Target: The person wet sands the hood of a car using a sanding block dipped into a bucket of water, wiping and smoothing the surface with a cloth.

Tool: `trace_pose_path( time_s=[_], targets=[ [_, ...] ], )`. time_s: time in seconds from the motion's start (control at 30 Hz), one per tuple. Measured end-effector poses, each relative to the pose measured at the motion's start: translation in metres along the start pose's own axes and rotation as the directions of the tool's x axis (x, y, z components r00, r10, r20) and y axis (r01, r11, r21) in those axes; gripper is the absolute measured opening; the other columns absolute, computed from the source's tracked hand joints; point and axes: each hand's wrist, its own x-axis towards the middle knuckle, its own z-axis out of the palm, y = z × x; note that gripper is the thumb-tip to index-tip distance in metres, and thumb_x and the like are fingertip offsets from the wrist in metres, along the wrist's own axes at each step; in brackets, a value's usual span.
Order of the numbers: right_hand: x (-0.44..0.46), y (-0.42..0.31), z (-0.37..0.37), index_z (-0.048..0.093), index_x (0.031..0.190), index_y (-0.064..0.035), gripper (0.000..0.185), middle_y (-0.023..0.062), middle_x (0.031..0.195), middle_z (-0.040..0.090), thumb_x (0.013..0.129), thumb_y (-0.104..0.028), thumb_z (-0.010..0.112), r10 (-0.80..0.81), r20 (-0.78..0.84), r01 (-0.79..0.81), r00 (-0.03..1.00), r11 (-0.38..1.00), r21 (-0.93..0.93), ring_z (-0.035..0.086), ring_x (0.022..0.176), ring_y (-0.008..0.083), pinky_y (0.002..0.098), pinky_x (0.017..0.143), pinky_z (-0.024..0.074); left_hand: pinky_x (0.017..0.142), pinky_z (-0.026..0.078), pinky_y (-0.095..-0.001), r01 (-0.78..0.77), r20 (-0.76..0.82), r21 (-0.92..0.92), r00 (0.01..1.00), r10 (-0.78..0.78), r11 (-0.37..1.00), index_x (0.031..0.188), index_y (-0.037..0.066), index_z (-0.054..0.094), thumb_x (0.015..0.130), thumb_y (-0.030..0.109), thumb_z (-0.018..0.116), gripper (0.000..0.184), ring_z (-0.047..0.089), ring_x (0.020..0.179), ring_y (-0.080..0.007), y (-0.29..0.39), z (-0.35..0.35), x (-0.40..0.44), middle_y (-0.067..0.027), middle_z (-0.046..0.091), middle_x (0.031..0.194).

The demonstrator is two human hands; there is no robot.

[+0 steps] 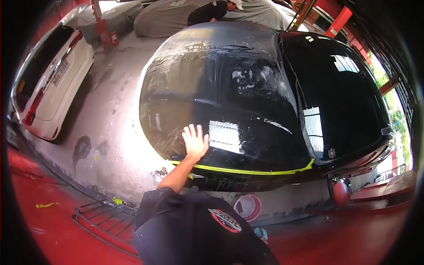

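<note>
My left hand (195,141) lies palm down with spread fingers on the glossy dark hood (260,145) of a black car, near its side edge. A wrinkled clear film covers much of the hood. Below that hand, yellow-green tape (247,171) runs along the hood's lower edge. Low in the view, beside my dark shirt, a small part of my right hand (264,240) shows against a teal cloth (261,232); its fingers are mostly hidden.
A pink bucket (248,207) stands on the floor by the car. A metal rack (106,218) lies at lower left, and a white car (57,84) is parked at left. Across the hood a co-worker (212,13) bends forward. The side mirror (341,192) sticks out at right.
</note>
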Motion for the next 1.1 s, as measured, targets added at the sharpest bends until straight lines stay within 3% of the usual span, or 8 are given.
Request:
trace_pose_path(
  time_s=[0.1, 0.33, 0.47, 0.6, 0.73, 0.97, 1.07, 1.1],
  targets=[
    [0.003, -0.005, -0.013, 0.068, 0.117, 0.0056, 0.037, 0.0244, 0.110, 0.072, 0.098, -0.025, 0.060, -0.055, -0.023, 0.055, 0.998, 0.998, 0.031, 0.069, 0.100, 0.0362, 0.0447, 0.087, 0.0513, 0.122, 0.002, -0.0629, -0.434, -0.017, -0.124, 0.900, 0.436, 0.892, 0.159, 0.015, 0.034, 0.099, 0.060, 0.043, 0.075, 0.007, 0.154, -0.0489, 0.041, 0.022, 0.002, -0.0249, 0.018, 0.166],
    [0.001, -0.004, -0.018, 0.065, 0.122, 0.0078, 0.050, 0.0293, 0.115, 0.070, 0.095, -0.034, 0.064, -0.057, 0.047, 0.039, 0.997, 0.950, 0.309, 0.068, 0.107, 0.0421, 0.0463, 0.093, 0.0501, 0.119, -0.001, -0.0682, -0.394, 0.043, -0.139, 0.914, 0.403, 0.909, 0.159, 0.017, 0.034, 0.098, 0.065, 0.039, 0.079, 0.006, 0.152, -0.0540, 0.136, -0.001, 0.007, -0.0223, 0.020, 0.167],
    [-0.022, -0.039, -0.027, 0.066, 0.121, 0.0072, 0.039, 0.0188, 0.109, 0.071, 0.099, -0.024, 0.061, 0.030, 0.136, -0.096, 0.990, 0.855, 0.510, 0.067, 0.098, 0.0257, 0.0402, 0.088, 0.0507, 0.121, 0.001, -0.0654, -0.383, 0.006, 0.017, 0.924, 0.383, 0.923, 0.160, 0.016, 0.033, 0.097, 0.066, 0.039, 0.080, 0.009, 0.153, -0.0503, 0.139, 0.013, 0.010, -0.0219, 0.021, 0.166],
    [0.021, -0.003, 0.033, 0.070, 0.105, 0.0056, 0.043, 0.0285, 0.100, 0.071, 0.097, -0.036, 0.061, -0.200, 0.176, 0.145, 0.964, 0.948, 0.284, 0.069, 0.086, 0.0376, 0.0479, 0.078, 0.0507, 0.121, 0.009, -0.0662, -0.400, -0.048, 0.166, 0.909, 0.413, 0.901, 0.159, 0.017, 0.035, 0.100, 0.063, 0.040, 0.075, 0.018, 0.151, -0.0495, 0.141, 0.023, 0.010, -0.0198, 0.028, 0.164],
    [0.034, -0.017, 0.089, 0.068, 0.122, -0.0023, 0.052, 0.0236, 0.114, 0.071, 0.091, -0.044, 0.065, 0.163, 0.162, -0.203, 0.973, 0.938, 0.280, 0.066, 0.112, 0.0411, 0.0425, 0.095, 0.0508, 0.116, 0.023, -0.0647, -0.433, -0.003, 0.228, 0.895, 0.446, 0.872, 0.156, 0.017, 0.040, 0.102, 0.060, 0.042, 0.069, 0.031, 0.145, -0.0461, 0.151, 0.013, 0.010, -0.0187, 0.037, 0.160],
    [0.075, -0.059, 0.128, 0.054, 0.139, -0.0061, 0.059, 0.0269, 0.112, 0.070, 0.092, -0.041, 0.059, 0.296, 0.307, -0.378, 0.904, 0.890, 0.254, 0.064, 0.109, 0.0472, 0.0484, 0.092, 0.0507, 0.118, 0.023, -0.0640, -0.431, -0.021, 0.166, 0.898, 0.440, 0.887, 0.160, 0.018, 0.032, 0.105, 0.057, 0.038, 0.068, 0.026, 0.149, -0.0470, 0.119, 0.042, 0.034, -0.0213, 0.028, 0.164],
    [0.086, -0.055, 0.169, 0.040, 0.151, -0.0086, 0.066, 0.0297, 0.112, 0.068, 0.094, -0.039, 0.057, 0.405, 0.332, -0.497, 0.852, 0.826, 0.268, 0.064, 0.109, 0.0483, 0.0498, 0.093, 0.0501, 0.122, 0.022, -0.0533, -0.537, -0.028, 0.136, 0.838, 0.545, 0.833, 0.156, 0.006, 0.037, 0.107, 0.051, 0.038, 0.067, 0.027, 0.149, -0.0437, 0.111, 0.039, 0.044, -0.0283, 0.033, 0.159],
    [0.092, -0.049, 0.181, 0.033, 0.155, -0.0099, 0.070, 0.0309, 0.112, 0.068, 0.094, -0.038, 0.056, 0.428, 0.352, -0.532, 0.832, 0.794, 0.293, 0.064, 0.109, 0.0487, 0.0503, 0.094, 0.0499, 0.122, 0.021, -0.0535, -0.714, -0.027, 0.187, 0.683, 0.730, 0.675, 0.156, 0.007, 0.037, 0.107, 0.050, 0.038, 0.066, 0.027, 0.149, -0.0435, 0.058, 0.057, 0.086, -0.0280, 0.032, 0.160]
  ],
)
